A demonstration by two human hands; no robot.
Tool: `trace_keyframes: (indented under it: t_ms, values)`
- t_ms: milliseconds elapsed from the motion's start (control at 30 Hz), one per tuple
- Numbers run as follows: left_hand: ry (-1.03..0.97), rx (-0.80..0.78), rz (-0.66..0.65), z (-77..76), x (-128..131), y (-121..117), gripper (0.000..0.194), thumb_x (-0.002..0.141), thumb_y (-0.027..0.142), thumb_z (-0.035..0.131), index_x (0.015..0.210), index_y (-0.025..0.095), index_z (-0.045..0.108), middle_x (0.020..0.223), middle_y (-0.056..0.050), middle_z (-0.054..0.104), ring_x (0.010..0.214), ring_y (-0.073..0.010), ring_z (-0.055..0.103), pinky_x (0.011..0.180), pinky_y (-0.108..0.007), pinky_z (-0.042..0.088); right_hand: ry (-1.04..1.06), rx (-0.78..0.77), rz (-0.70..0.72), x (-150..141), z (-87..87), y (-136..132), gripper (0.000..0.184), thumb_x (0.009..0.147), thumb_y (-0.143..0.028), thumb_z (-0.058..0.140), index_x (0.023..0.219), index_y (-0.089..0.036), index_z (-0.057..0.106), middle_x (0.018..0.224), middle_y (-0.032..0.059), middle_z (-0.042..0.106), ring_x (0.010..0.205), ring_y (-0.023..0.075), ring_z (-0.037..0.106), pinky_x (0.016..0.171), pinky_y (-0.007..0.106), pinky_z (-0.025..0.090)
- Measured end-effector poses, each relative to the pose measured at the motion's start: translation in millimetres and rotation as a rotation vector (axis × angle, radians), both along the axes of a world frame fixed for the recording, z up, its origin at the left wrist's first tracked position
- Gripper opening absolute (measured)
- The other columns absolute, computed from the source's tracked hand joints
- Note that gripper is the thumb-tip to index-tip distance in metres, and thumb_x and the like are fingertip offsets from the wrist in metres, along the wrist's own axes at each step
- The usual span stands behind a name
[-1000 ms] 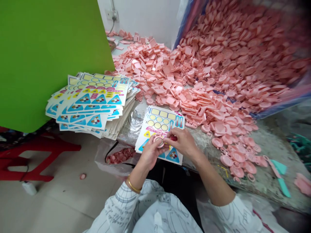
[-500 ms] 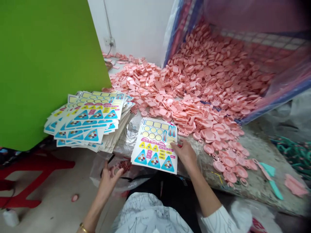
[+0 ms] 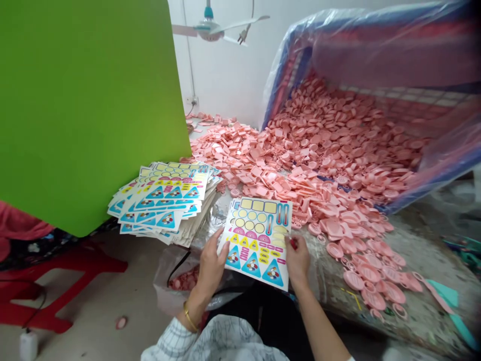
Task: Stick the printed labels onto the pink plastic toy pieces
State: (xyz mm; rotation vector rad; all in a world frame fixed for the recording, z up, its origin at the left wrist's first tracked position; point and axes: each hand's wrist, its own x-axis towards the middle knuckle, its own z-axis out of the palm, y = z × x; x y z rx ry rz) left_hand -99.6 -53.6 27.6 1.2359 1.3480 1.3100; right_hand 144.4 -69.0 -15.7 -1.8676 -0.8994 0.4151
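Left hand [image 3: 211, 263] moved from plastic bag [image 3: 164, 297] to left edge of sticker sheets [image 3: 257, 244], fan [image 3: 209, 31] now in view

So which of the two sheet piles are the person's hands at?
The smaller pile, between the left hand and right hand. The bigger pile is fanned out beside the green panel, with neither hand on it.

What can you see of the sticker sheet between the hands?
The sticker sheet, white and paper-like, is printed with yellow rectangles and circles, pink half-rounds, thermometer shapes and blue triangles. It lies face up atop other sheets at the near edge of the table. The left hand meets its left edge, the right hand its right.
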Motion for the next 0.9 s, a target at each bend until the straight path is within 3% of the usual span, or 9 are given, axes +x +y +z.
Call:
trace_keyframes:
  t_ms: [100,167,233,300,467,567,733,800,900]
  values:
    - [-0.141,-0.091,-0.046,2.1,13.0,17.9,0.055,0.069,0.031,0.079,0.12,0.021,0.061,0.133,-0.014,0.061,0.129,-0.0301,0.052,0.109,-0.044,0.038,0.251,0.131,0.042,-5.2,5.7,-6.7,0.038,0.08,-0.06,0.056,0.089,-0.024,0.054,0.084,0.0053,0.07,0.075,0.0242,0.065,0.065,0.035,0.051]
    - [-0.29,-0.237,-0.174,6.1,17.8,22.5,0.056,0.067,0.033,0.081,0.116,0.018,0.061,0.123,-0.016,0.066,0.117,-0.0314,0.061,0.098,-0.044,0.048,0.406,0.141,0.097,-11.0,9.8,-13.0,0.038,0.077,-0.06,0.06,0.088,-0.024,0.053,0.083,0.0045,0.07,0.072,0.0244,0.066,0.063,0.036,0.052]
    - [-0.429,-0.367,-0.33,17.2,14.7,22.7,0.05,0.066,0.036,0.081,0.108,0.016,0.062,0.106,-0.014,0.072,0.099,-0.0304,0.069,0.084,-0.042,0.055,0.491,0.135,0.149,-16.5,12.6,-20.4,0.039,0.076,-0.061,0.062,0.088,-0.024,0.053,0.083,0.0044,0.071,0.071,0.025,0.066,0.063,0.037,0.053]
    - [-0.463,-0.393,-0.364,39.0,-0.5,24.3,0.045,0.065,0.037,0.082,0.1,0.016,0.063,0.094,-0.011,0.074,0.083,-0.027,0.072,0.074,-0.039,0.058,0.47,0.145,0.197,-18.4,13.3,-27.7,0.041,0.079,-0.063,0.06,0.09,-0.024,0.057,0.082,0.005,0.072,0.075,0.0255,0.067,0.067,0.037,0.053]
    - [-0.196,-0.137,0.066,123.9,-86.1,68.9,0.04,0.059,0.033,0.084,0.09,0.02,0.063,0.078,0.002,0.073,0.067,-0.0187,0.068,0.067,-0.036,0.06,0.273,0.078,0.206,-4.2,4.2,-43.3,0.055,0.082,-0.074,0.047,0.094,-0.022,0.063,0.074,0.0046,0.069,0.065,0.0232,0.062,0.058,0.034,0.048]
    - [0.039,-0.017,0.254,149.3,-144.0,115.9,0.03,0.066,0.033,0.076,0.091,0.022,0.064,0.079,0.003,0.071,0.079,-0.0203,0.069,0.082,-0.046,0.059,0.272,0.025,0.211,5.6,-3.2,-49.5,0.063,0.078,-0.08,0.047,0.096,-0.022,0.063,0.071,0.0036,0.067,0.048,0.0176,0.051,0.048,0.032,0.041]
    - [0.665,-0.103,0.362,124.9,-197.8,167.8,0.043,0.068,0.04,0.075,0.101,0.016,0.061,0.108,-0.01,0.069,0.116,-0.0431,0.059,0.1,-0.065,0.043,0.23,0.017,0.182,9.9,-7.2,-53.9,0.062,0.078,-0.077,0.049,0.099,-0.021,0.066,0.075,0.0051,0.069,0.048,0.0173,0.05,0.045,0.031,0.038]
    - [0.806,-0.03,0.407,114.0,-189.4,169.6,0.052,0.067,0.038,0.077,0.109,0.014,0.058,0.125,-0.013,0.063,0.132,-0.0464,0.044,0.109,-0.066,0.032,0.216,0.023,0.168,10.5,-7.6,-54.4,0.06,0.079,-0.076,0.049,0.098,-0.022,0.067,0.075,0.0052,0.069,0.049,0.0191,0.052,0.044,0.032,0.037]
    - [0.837,0.316,0.373,104.8,-135.2,159.7,0.051,0.08,0.04,0.066,0.124,0.016,0.054,0.139,-0.008,0.055,0.14,-0.0369,0.036,0.118,-0.056,0.022,0.231,0.025,0.161,12.9,-10.8,-54.4,0.053,0.082,-0.072,0.048,0.098,-0.025,0.066,0.074,0.0043,0.067,0.049,0.0197,0.051,0.044,0.032,0.037]
